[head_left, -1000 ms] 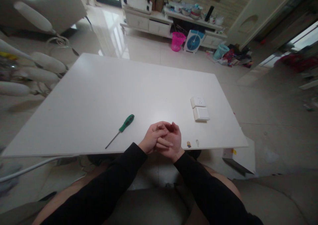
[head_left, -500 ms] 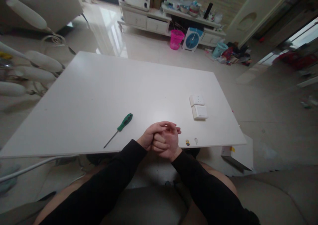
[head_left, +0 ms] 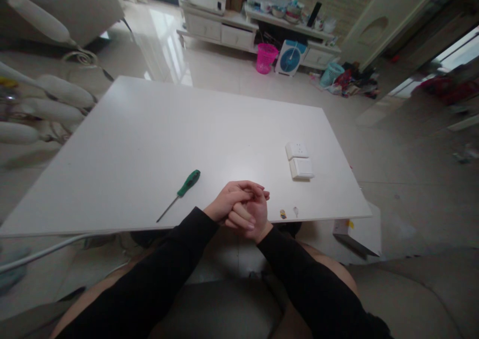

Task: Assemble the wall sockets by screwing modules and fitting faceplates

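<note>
My left hand (head_left: 231, 197) and my right hand (head_left: 259, 214) are clasped together over the near edge of the white table (head_left: 179, 124). Fingers of the left hand reach across the top of the right, while the right hand's fingers curl in toward the left palm. Whether anything small lies between the palms is hidden. Left of the hands lies a green-handled screwdriver (head_left: 189, 182), its shaft pointing toward the near edge. To the right are a small yellow and blue piece (head_left: 283, 213) and a small key-like piece (head_left: 296, 211).
A white wall socket (head_left: 297, 150) and a white switch (head_left: 302, 168) sit side by side on the table's right part. A white box (head_left: 361, 234) stands below the right corner. Beyond the table are a pink basket (head_left: 266, 58) and a blue-and-white fan (head_left: 291, 58).
The clasped hands have shifted slightly, and their fingers have changed position against each other. The screwdriver, socket, switch and small pieces have stayed in place.
</note>
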{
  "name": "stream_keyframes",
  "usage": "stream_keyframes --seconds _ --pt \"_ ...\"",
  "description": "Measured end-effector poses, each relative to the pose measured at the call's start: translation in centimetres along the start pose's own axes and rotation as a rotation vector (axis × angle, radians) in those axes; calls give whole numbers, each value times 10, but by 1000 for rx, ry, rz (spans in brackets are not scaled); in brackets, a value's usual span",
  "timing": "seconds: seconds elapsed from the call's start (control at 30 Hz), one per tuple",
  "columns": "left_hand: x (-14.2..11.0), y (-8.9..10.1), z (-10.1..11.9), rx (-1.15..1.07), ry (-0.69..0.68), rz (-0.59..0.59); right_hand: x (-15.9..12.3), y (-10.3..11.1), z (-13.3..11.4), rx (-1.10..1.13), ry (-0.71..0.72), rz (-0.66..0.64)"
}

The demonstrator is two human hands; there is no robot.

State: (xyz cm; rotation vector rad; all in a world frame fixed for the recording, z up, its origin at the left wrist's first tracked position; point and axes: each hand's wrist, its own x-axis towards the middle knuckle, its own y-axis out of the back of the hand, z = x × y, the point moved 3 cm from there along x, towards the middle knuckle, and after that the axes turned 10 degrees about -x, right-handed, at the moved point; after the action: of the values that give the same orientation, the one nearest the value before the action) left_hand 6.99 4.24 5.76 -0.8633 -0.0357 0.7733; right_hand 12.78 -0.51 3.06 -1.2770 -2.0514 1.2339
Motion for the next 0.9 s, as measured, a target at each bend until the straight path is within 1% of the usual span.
stream_keyframes --seconds 0.07,0.1,0.17,0.27,0.33,0.37,0.43,0.5,0.77,0.9 --pt "2 2 -1 20 -17 31 1 -5 -4 -15 20 25" --pt "3 5 0 18 -45 74 2 -8 -7 -18 47 59" --pt "5 12 4 -24 -129 203 5 -11 -16 -27 128 168" --pt "7 29 15 -106 -319 432 6 -6 -30 -97 250 377" --pt "6 41 23 -66 -451 544 5 1 -35 -158 292 487" --pt "6 45 26 -30 -476 572 5 4 -36 -180 298 517" --pt "5 51 29 11 -490 577 4 9 -37 -200 294 537" --pt "4 52 31 25 -482 549 3 12 -37 -208 296 543" --pt "0 43 36 -28 -478 479 3 9 -42 -265 389 604" --pt "0 40 36 -47 -444 412 2 8 -41 -285 411 617"
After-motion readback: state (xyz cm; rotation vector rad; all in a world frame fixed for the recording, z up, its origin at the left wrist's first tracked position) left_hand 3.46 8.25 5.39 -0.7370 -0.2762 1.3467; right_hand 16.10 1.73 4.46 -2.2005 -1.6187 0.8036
